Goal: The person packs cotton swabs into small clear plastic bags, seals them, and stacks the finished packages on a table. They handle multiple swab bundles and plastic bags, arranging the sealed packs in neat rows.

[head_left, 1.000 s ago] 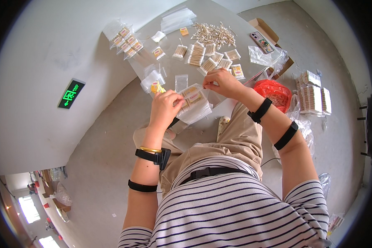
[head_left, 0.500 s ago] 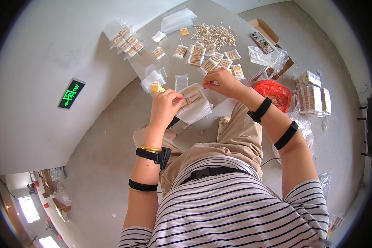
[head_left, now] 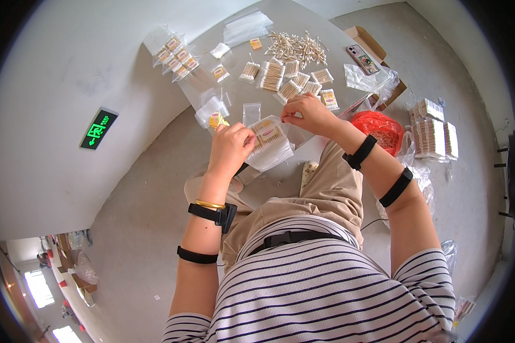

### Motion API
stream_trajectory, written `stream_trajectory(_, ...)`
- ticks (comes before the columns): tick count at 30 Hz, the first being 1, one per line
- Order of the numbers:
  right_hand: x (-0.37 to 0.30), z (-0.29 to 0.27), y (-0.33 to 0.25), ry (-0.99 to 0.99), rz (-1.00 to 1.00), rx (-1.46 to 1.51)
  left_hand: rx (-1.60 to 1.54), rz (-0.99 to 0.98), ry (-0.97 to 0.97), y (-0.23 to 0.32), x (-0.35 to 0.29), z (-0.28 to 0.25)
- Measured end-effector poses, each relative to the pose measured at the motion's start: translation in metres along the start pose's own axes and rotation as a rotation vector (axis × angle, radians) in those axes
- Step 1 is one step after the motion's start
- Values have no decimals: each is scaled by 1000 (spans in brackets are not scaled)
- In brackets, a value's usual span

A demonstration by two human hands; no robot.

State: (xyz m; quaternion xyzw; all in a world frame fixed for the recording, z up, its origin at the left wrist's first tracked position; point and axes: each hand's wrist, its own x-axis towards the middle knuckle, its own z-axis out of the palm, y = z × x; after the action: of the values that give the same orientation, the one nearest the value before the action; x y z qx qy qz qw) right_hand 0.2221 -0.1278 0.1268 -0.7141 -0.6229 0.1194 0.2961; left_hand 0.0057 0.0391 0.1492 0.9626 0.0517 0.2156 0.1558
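Observation:
A clear plastic bag (head_left: 272,150) with small packs of cotton swabs and yellow labels inside is stretched between my hands at the table's near edge. The fingers of my left hand (head_left: 230,147) are closed at its left upper edge. My right hand (head_left: 310,116) pinches its right upper corner between thumb and fingers. Just beyond the bag lies a small clear zip bag (head_left: 251,113). Yellow label cards (head_left: 217,119) lie by my left fingertips. Bundles of cotton swabs (head_left: 272,75) are spread past my right hand, beside a labelled swab pack (head_left: 328,99).
A heap of loose cotton swabs (head_left: 301,48) covers the table's far part. Filled bags (head_left: 176,57) stand at the left edge, with flat plastic bags (head_left: 247,28) behind. A phone (head_left: 363,59) lies at right. A red bag (head_left: 379,129) and stacked swab packs (head_left: 430,137) are lower right.
My left hand has shifted very slightly to the right, its fingers curling a little more at the bag's edge. The right hand and the bag look unchanged.

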Motion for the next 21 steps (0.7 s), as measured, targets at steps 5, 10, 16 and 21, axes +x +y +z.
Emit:
stream_trajectory(5, 2, 4, -18, 142, -67, -48, -27, -20, 17, 0, -1, 1)
stream_trajectory(10, 13, 21, -32, 112, -107, -14, -51, -110, -45, -1, -2, 1)
stream_trajectory(16, 18, 29, -35, 110, -120, -45, -105, -114, -2, -5, -5, 3)
stream_trajectory(21, 17, 26, -37, 126, -139, -71, -106, -95, -4, -7, -4, 2)
